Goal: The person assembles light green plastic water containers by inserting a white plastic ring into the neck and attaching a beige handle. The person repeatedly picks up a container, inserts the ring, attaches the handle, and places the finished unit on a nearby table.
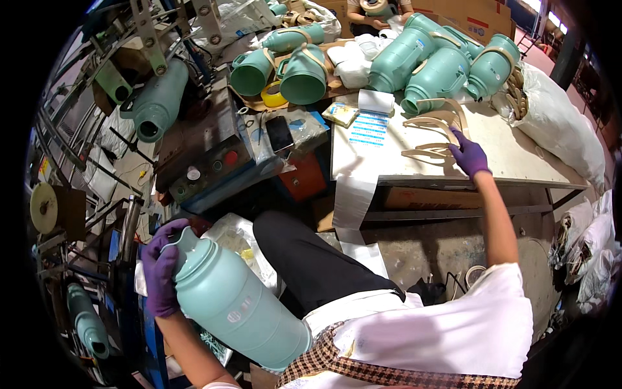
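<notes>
My left hand, in a purple glove, is closed around the top of a pale teal thermos flask casing, by its spout and rim. The casing lies tilted across my lap, its wide base against my body. Over the white-topped table on the right, my right hand, also gloved in purple, has its fingers closed on a beige curved plastic handle. More such curved handles lie loosely together beside it. My right fingertips are partly hidden among these strips.
Finished-looking teal flasks lie at the table's back, near a stuffed white sack. A label sheet, yellow tape roll and phone lie nearer. Metal machinery stands left. Another person's hands are at the far side.
</notes>
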Demonstrator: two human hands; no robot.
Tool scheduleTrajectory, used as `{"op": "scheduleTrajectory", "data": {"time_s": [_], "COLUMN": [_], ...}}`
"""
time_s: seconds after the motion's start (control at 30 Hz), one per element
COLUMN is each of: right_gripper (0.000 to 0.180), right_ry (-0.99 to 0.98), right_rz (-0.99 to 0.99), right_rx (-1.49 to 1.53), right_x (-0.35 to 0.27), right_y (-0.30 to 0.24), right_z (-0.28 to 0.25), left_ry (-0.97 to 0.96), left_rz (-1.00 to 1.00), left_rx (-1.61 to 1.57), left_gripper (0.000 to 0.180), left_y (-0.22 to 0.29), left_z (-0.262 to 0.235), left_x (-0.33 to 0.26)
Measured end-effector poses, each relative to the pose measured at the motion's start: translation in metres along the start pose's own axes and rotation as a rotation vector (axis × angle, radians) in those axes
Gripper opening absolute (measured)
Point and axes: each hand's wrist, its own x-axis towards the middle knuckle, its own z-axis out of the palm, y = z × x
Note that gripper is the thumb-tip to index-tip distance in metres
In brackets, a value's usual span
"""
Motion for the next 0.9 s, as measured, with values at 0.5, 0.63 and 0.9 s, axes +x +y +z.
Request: {"op": "scheduleTrajectory", "data": {"time_s": [0.5, 0.63, 0.9], "right_gripper": [0.038, 0.030, 0.067], "right_ry": [0.164, 0.594, 0.889], "right_rz": [0.540, 0.587, -0.066], "right_rx": [1.282, 1.101, 1.056], "right_x": [0.053, 0.057, 0.104], "right_y": [0.108, 0.131, 0.098], "right_z": [-0.008, 0.017, 0.007], "left_ry": [0.150, 0.202, 0.212], "left_rz": [-0.176, -0.292, -0.294], "left_rx": [-0.270, -0.224, -0.151], "left_gripper": [0.057, 0.050, 0.049], "left_y": [-0.097, -0.112, -0.118], "left_z": [-0.044, -0.038, -0.043], "left_x": [-0.020, -0.025, -0.029]}}
